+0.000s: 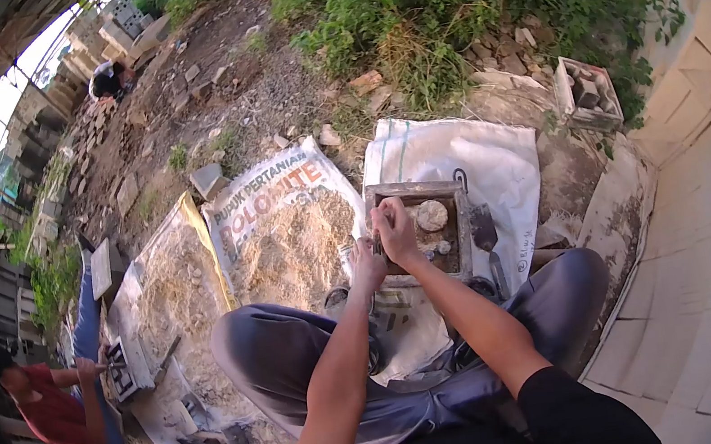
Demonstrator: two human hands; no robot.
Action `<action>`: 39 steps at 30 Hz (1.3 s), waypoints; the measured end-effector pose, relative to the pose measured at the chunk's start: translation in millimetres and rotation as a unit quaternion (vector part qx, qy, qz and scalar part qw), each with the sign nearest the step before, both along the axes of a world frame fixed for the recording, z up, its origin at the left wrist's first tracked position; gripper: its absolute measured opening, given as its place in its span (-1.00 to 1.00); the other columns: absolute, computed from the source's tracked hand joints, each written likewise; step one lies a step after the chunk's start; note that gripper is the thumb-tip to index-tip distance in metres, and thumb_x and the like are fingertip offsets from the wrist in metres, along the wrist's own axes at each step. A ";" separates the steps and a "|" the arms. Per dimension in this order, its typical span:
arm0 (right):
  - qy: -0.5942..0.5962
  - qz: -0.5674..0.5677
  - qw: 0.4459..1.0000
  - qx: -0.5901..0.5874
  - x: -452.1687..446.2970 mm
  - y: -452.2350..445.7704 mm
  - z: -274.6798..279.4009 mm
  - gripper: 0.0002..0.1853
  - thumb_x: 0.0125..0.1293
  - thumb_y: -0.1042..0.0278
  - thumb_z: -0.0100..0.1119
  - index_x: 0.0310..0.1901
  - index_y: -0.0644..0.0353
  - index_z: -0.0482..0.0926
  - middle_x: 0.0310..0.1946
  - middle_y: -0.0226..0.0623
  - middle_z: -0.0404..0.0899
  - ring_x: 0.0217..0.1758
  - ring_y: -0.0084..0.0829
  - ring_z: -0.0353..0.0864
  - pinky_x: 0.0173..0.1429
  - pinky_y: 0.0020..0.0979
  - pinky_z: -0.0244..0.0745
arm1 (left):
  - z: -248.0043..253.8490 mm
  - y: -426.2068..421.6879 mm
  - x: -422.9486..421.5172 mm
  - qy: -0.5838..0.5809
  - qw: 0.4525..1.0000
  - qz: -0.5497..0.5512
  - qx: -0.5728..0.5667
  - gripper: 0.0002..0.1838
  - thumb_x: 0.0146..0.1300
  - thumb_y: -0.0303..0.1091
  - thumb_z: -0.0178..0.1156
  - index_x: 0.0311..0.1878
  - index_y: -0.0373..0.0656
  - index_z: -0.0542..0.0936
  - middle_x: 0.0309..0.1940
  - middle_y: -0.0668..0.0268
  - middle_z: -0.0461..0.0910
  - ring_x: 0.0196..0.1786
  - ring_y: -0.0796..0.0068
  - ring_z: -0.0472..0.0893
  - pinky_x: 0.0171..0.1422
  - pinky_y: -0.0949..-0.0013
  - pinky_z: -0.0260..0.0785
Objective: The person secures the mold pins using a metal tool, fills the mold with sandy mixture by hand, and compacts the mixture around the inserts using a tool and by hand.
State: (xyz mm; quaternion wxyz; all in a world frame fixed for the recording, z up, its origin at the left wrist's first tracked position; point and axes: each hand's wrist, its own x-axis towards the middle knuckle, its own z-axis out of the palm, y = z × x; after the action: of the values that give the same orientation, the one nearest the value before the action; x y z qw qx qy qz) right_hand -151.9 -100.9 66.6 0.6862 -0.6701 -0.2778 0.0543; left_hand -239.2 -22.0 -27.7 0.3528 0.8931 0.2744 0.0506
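Note:
Both hands are at the left side of a square mould frame (464, 234) that lies on a white sack (501, 156). My right hand (395, 233) is closed, its fingers pinched near the frame's upper left part. Just left of it and lower, my left hand (368, 266) is closed too, close against the right one. What lies between the fingers is too small to make out. Inside the mould are a round pale piece (432, 216) and smaller pale lumps. A trowel (487, 240) rests along the mould's right side.
A printed sack (311, 163) with pale powder lies left of the mould. Farther left a co-worker in a red shirt (54, 417) handles another mould (126, 368). A box of rubble (587, 94) stands at the upper right, beside panels (689, 266). Another person (108, 78) crouches far off.

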 end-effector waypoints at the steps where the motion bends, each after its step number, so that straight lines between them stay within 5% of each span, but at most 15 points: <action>1: 0.048 0.042 0.997 -0.035 6.0 -2.2 -14.7 -0.59 0.39 0.04 0.04 -0.35 0.31 0.48 -0.52 -0.20 0.46 -0.39 -0.40 0.47 -0.28 -0.35 0.33 | -6.8 -5.8 -7.8 -0.016 0.997 0.073 -0.023 -0.37 0.27 -0.32 -0.02 0.43 -0.12 0.15 0.31 -0.12 0.22 0.27 -0.15 0.28 0.35 -0.17 0.04; 2: 0.092 0.080 0.990 -0.072 13.3 0.3 -27.3 -0.59 0.40 0.07 0.03 -0.42 0.29 0.45 -0.57 -0.28 0.38 -0.44 -0.52 0.38 -0.36 -0.37 0.24 | -12.3 -9.3 -9.7 -0.023 0.995 0.088 -0.031 -0.37 0.27 -0.32 -0.02 0.43 -0.12 0.15 0.31 -0.12 0.22 0.27 -0.15 0.28 0.35 -0.17 0.04; 4: 0.099 0.070 0.993 -0.007 10.9 12.5 -34.4 -0.56 0.42 0.10 0.01 -0.52 0.30 0.40 -0.67 -0.38 0.26 -0.51 -0.63 0.20 -0.46 -0.37 0.08 | -39.0 -13.2 -17.0 0.186 0.979 0.086 -0.013 -0.43 0.33 -0.27 -0.13 0.38 -0.26 0.20 0.28 -0.21 0.22 0.31 -0.15 0.27 0.39 -0.07 0.04; 6: 0.105 0.003 0.993 -0.046 11.4 18.4 -28.1 -0.46 0.42 0.12 0.02 -0.72 0.18 0.28 -0.81 -0.51 0.23 -0.71 -0.63 0.16 -0.55 -0.45 0.10 | -79.7 -18.4 -25.7 0.109 0.982 0.120 -0.098 -0.42 0.43 -0.10 -0.25 0.39 -0.28 0.18 0.32 -0.25 0.18 0.39 -0.15 0.20 0.45 -0.08 -0.04; 9: 0.061 0.009 0.997 -0.049 -0.3 21.8 14.6 -0.43 0.42 0.20 0.03 -0.78 0.18 0.21 -0.84 -0.50 0.23 -0.73 -0.62 0.15 -0.56 -0.44 0.09 | -73.1 -26.5 -31.7 -0.009 0.951 0.228 -0.211 -0.28 0.45 0.22 -0.42 0.43 -0.16 0.14 0.37 -0.26 0.14 0.47 -0.16 0.08 0.50 -0.12 -0.13; 12: -0.028 0.011 0.999 -0.028 -4.8 16.2 -2.7 -0.45 0.43 0.24 0.00 -0.78 0.18 0.23 -0.83 -0.49 0.24 -0.74 -0.61 0.20 -0.57 -0.44 0.10 | -65.8 -29.7 -29.5 0.027 0.909 0.299 -0.288 -0.27 0.45 0.21 -0.42 0.40 -0.20 0.18 0.36 -0.22 0.17 0.47 -0.19 0.07 0.51 -0.08 -0.14; 14: 0.117 -0.015 0.992 -0.050 2.4 11.8 -30.2 -0.44 0.43 0.23 0.00 -0.78 0.16 0.23 -0.83 -0.48 0.25 -0.75 -0.59 0.18 -0.59 -0.44 0.12 | -48.4 -21.9 -22.6 0.014 0.917 0.301 -0.261 -0.31 0.46 0.19 -0.40 0.30 -0.23 0.29 0.26 -0.18 0.33 0.36 -0.22 0.25 0.41 -0.03 0.06; 17: 0.150 -0.057 0.987 -0.026 0.9 14.8 7.0 -0.45 0.44 0.21 -0.01 -0.76 0.15 0.27 -0.83 -0.47 0.26 -0.75 -0.61 0.21 -0.60 -0.45 0.14 | -58.1 -21.0 -24.6 -0.111 0.882 0.403 -0.220 -0.43 0.49 0.09 -0.36 -0.02 -0.25 0.44 -0.19 -0.03 0.60 -0.08 -0.08 0.56 0.03 0.06 0.33; 22: 0.139 -0.005 0.989 -0.056 -20.3 4.6 -9.8 -0.45 0.44 0.21 -0.02 -0.77 0.16 0.26 -0.82 -0.43 0.28 -0.74 -0.58 0.24 -0.58 -0.42 0.17 | -61.9 -19.7 -19.0 -0.101 0.835 0.458 -0.288 -0.44 0.50 0.04 -0.33 -0.15 -0.28 0.50 -0.34 0.04 0.60 -0.19 0.06 0.59 -0.02 0.11 0.35; 25: 0.168 -0.045 0.984 -0.036 -8.1 7.5 16.2 -0.45 0.45 0.23 -0.04 -0.76 0.17 0.26 -0.81 -0.43 0.27 -0.73 -0.57 0.23 -0.56 -0.41 0.17 | -87.5 -16.1 -14.0 -0.154 0.748 0.524 -0.376 -0.37 0.49 0.06 -0.37 -0.17 -0.32 0.53 -0.29 0.02 0.62 -0.14 0.03 0.59 0.01 0.10 0.34; 26: 0.201 -0.060 0.978 0.011 -11.3 6.6 19.0 -0.46 0.45 0.24 -0.04 -0.76 0.18 0.26 -0.81 -0.44 0.27 -0.73 -0.56 0.23 -0.56 -0.41 0.17 | -93.1 -14.4 -15.5 -0.145 0.750 0.525 -0.375 -0.37 0.49 0.06 -0.37 -0.17 -0.32 0.53 -0.29 0.02 0.62 -0.14 0.03 0.59 0.01 0.10 0.34; 28: 0.116 0.017 0.993 -0.013 -17.1 -1.5 -45.6 -0.43 0.43 0.19 -0.01 -0.78 0.17 0.25 -0.82 -0.52 0.26 -0.74 -0.65 0.22 -0.60 -0.44 0.10 | -114.6 -18.1 -13.4 -0.061 0.815 0.492 -0.298 -0.37 0.48 0.12 -0.33 -0.20 -0.31 0.51 -0.40 0.24 0.56 -0.30 0.40 0.55 -0.11 0.29 0.37; 33: 0.256 -0.040 0.964 0.056 14.2 11.2 11.0 -0.46 0.41 0.22 -0.02 -0.77 0.20 0.26 -0.82 -0.48 0.28 -0.75 -0.61 0.22 -0.61 -0.42 0.10 | -93.2 -12.5 -0.4 -0.070 0.854 0.456 -0.238 -0.42 0.48 0.04 -0.30 -0.13 -0.32 0.54 -0.29 0.05 0.62 -0.17 0.10 0.61 -0.03 0.13 0.35; 36: 0.165 -0.091 0.981 0.040 -0.5 19.6 -40.7 -0.49 0.39 0.28 0.04 -0.73 0.10 0.16 -0.81 -0.50 0.19 -0.78 -0.59 0.12 -0.64 -0.43 0.06 | -47.9 -17.8 0.9 -0.028 0.878 0.453 -0.154 -0.50 0.46 -0.08 -0.23 -0.18 -0.37 0.54 -0.26 -0.11 0.61 -0.09 -0.17 0.55 0.05 -0.07 0.30; 39: 0.186 -0.093 0.977 0.042 27.1 33.7 -20.2 -0.51 0.35 0.30 0.05 -0.74 0.07 0.17 -0.81 -0.50 0.21 -0.79 -0.59 0.14 -0.67 -0.44 0.03 | -32.4 -21.0 8.0 -0.036 0.870 0.472 -0.137 -0.62 0.43 -0.18 -0.15 -0.19 -0.33 0.50 -0.25 -0.09 0.57 -0.08 -0.13 0.50 0.05 -0.03 0.27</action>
State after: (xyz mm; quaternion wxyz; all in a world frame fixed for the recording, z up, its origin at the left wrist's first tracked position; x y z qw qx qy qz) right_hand -124.8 -67.2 46.4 0.7557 -0.6414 -0.0843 0.1023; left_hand -231.2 -43.1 -60.1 0.4155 0.5973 0.6546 0.2052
